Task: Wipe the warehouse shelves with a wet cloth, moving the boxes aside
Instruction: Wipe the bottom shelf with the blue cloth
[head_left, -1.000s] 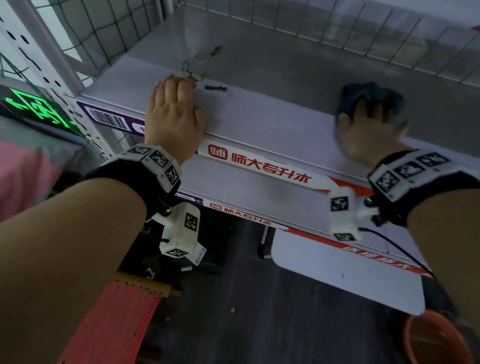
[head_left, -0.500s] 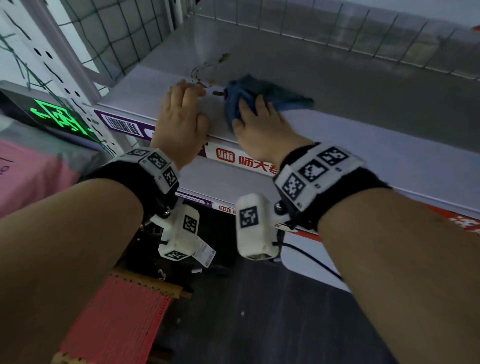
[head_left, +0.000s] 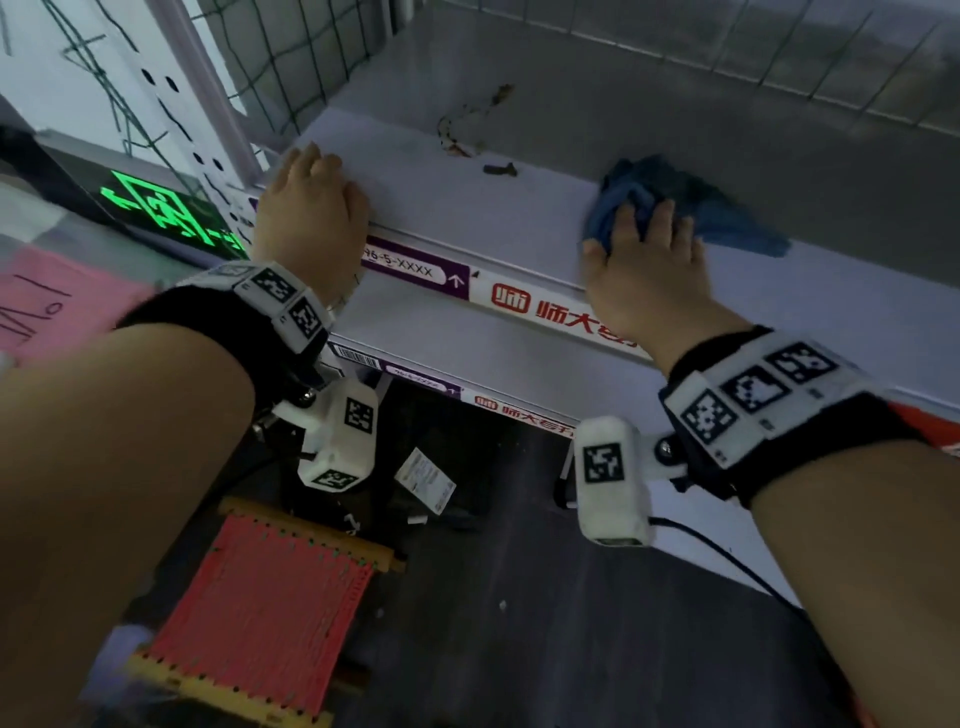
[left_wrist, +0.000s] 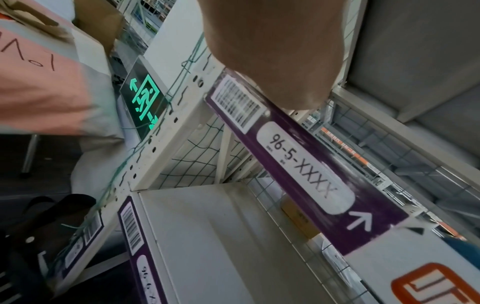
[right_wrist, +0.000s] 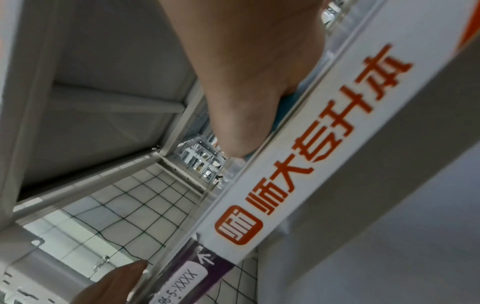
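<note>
The white shelf (head_left: 467, 218) has a brown stain (head_left: 467, 132) and a small dark scrap (head_left: 500, 169) near its left end. No boxes stand on the part I see. A crumpled blue cloth (head_left: 696, 208) lies near the shelf's front edge. My right hand (head_left: 644, 249) presses on the cloth with its fingers spread. In the right wrist view only the palm (right_wrist: 246, 82) and a sliver of cloth (right_wrist: 283, 107) show. My left hand (head_left: 306, 202) rests flat on the shelf's front left corner, holding nothing. The left wrist view shows its palm (left_wrist: 272, 51) above the purple shelf label (left_wrist: 298, 164).
Wire mesh (head_left: 727, 57) closes the shelf's back and left side. A lower shelf (head_left: 467, 353) juts out beneath. A green exit sign (head_left: 166, 213) glows left of the upright post. On the dark floor stand a red woven stool (head_left: 260, 608) and a paper tag (head_left: 426, 480).
My right hand swept the cloth left until it lay beside my left hand, then back right to mid-shelf. My left hand slid a little left toward the corner post.
</note>
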